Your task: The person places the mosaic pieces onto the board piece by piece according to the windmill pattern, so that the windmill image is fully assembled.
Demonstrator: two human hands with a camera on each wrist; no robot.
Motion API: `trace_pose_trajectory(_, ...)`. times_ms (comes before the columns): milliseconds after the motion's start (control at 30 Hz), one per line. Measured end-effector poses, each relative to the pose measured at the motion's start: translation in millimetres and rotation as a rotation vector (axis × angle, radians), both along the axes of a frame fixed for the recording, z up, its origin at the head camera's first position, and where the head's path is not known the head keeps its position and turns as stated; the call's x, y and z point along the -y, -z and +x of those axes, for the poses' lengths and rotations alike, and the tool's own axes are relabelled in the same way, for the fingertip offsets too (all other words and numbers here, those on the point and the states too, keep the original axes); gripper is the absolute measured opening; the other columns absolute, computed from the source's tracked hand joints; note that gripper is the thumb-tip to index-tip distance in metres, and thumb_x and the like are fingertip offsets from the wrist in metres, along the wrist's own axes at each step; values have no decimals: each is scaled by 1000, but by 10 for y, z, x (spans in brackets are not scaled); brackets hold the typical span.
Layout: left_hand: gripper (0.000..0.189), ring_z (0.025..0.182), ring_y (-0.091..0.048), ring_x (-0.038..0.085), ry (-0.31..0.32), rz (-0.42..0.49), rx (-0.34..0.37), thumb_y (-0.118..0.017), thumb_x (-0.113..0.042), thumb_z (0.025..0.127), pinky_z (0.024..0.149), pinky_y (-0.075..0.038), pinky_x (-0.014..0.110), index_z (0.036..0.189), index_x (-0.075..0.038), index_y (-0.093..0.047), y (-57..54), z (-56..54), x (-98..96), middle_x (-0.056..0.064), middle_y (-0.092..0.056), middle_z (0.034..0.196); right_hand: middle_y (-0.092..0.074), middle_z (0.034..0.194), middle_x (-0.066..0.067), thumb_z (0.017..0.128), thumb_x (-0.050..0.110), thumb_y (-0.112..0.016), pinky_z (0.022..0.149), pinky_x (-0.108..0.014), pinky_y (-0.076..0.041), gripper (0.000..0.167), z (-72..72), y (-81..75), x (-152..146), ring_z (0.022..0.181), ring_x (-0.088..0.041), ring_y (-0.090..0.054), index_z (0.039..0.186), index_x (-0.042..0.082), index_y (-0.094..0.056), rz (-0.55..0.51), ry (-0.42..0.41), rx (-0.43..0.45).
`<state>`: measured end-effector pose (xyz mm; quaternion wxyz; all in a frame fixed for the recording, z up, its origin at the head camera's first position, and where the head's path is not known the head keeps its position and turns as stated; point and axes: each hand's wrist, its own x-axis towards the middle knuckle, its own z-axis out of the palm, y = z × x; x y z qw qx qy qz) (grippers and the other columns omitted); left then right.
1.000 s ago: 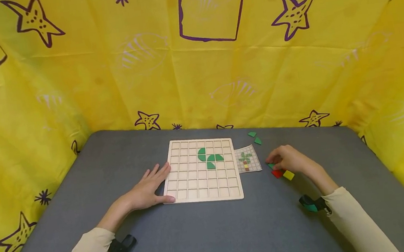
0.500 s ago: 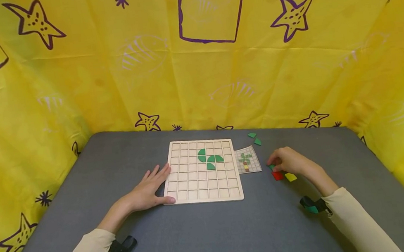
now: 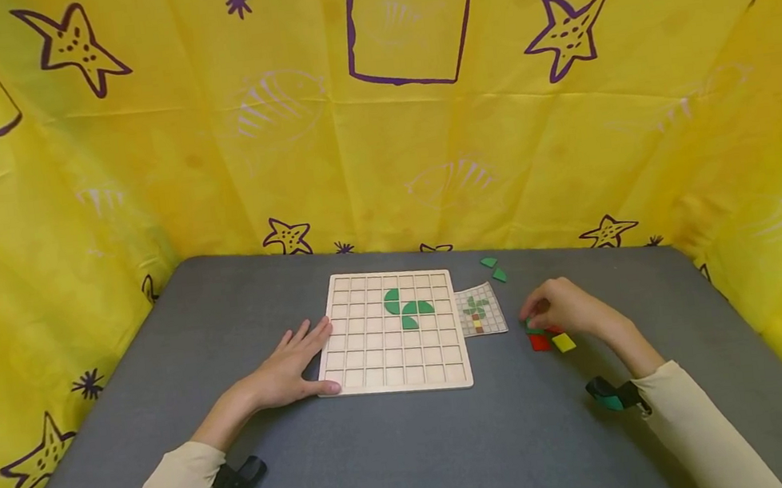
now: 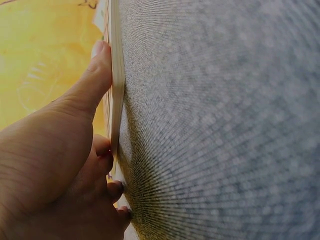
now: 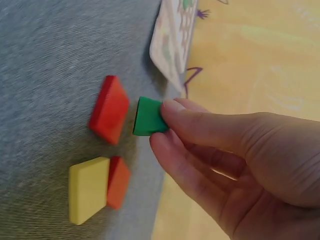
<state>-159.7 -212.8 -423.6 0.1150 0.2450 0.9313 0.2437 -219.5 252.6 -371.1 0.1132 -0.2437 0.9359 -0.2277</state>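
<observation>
My left hand (image 3: 283, 375) rests spread along the left edge of a wooden grid board (image 3: 375, 358), its thumb on the near corner. Several green quarter-circle tiles (image 3: 392, 302) sit in the board's squares. To the right of the board, my right hand (image 3: 568, 308) pinches a green tile (image 5: 150, 117) between thumb and fingers. In the right wrist view a red square tile (image 5: 111, 110) lies close by the held one. A yellow square tile (image 5: 89, 190) and a second red tile (image 5: 119, 182) lie below it, side by side.
A pattern card (image 3: 493, 317) with a palm tree drawn on a grid lies against the board's right edge. Behind it are two loose green tiles (image 3: 499, 274). A yellow printed cloth (image 3: 381, 156) stands around the back and sides of the grey table (image 3: 401, 460).
My right hand has shifted slightly to the right with the green tile, and a second red tile now shows beside the yellow one. The left hand stays on the board.
</observation>
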Motion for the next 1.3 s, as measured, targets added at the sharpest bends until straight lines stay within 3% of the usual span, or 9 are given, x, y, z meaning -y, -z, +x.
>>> trace_pose_trajectory(233,104,147,-6,46,-4,-6,6,-70,-55,84,115,-3,62,155,0,-18,-8,1,-4,18,-14,162,-72,83,-2,83,2,-75,66,-31,-56,7,12,-84,94,71,-14,-64,90,1,-75,-44,15,-41)
trace_pose_trajectory(633,105,147,-6,46,2,-8,0,-70,-55,83,116,-3,61,155,1,-19,-3,-7,-7,18,-14,162,-72,80,-2,81,4,-78,66,-34,-57,11,-13,0,410,71,-15,-67,91,0,-76,-116,0,-194)
trace_pose_trajectory(1067,104,147,-7,46,1,-10,6,-71,-55,83,115,-3,62,155,0,-18,-8,-2,-3,18,-14,162,-73,84,-2,82,5,-78,66,-30,-56,8,-41,0,819,75,-15,-67,89,4,-76,-154,-20,-141)
trace_pose_trajectory(1300,104,147,-6,46,-1,-3,9,-70,-55,83,115,-3,62,155,0,-18,-4,-7,-1,18,-14,162,-72,84,0,82,6,-78,67,-27,-53,6,-32,108,1026,77,-14,-66,88,6,-76,-219,-50,-153)
